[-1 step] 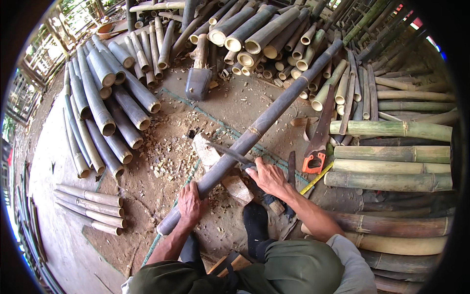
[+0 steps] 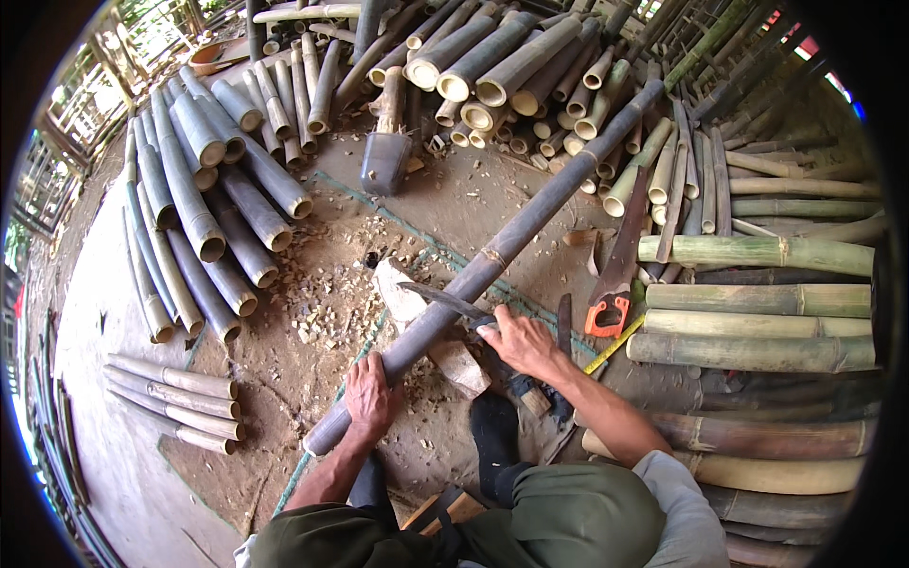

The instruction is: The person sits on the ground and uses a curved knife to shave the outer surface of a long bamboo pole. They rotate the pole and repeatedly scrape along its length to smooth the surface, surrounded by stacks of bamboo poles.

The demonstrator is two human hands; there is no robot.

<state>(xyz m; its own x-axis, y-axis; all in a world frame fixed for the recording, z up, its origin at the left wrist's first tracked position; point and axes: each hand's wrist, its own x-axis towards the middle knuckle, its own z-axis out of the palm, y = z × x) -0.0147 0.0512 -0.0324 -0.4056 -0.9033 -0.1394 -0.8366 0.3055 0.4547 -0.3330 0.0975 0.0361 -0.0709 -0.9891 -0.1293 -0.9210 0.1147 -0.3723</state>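
A long dark bamboo pole [image 2: 528,230] slants from the near left up to the stacks at the far right. My left hand [image 2: 372,390] is wrapped over its near part. In my right hand [image 2: 519,339], closed around the handle, is a knife [image 2: 445,301] whose dark blade lies across the top of the pole and points left. My fingers hide most of the handle. Beneath the pole is a pale chopped wood block [image 2: 461,364], showing on both sides of it.
Cut bamboo lengths [image 2: 189,204] lie in piles at left, behind and right. An orange-handled saw [image 2: 620,260] rests at right beside a yellow tape measure [image 2: 614,346]. A wooden-handled tool with a clear plastic cover [image 2: 384,163] stands beyond the wood chips [image 2: 327,317].
The knife's tip has dipped very slightly toward me. Both hands keep their hold, and the pole stays in place.
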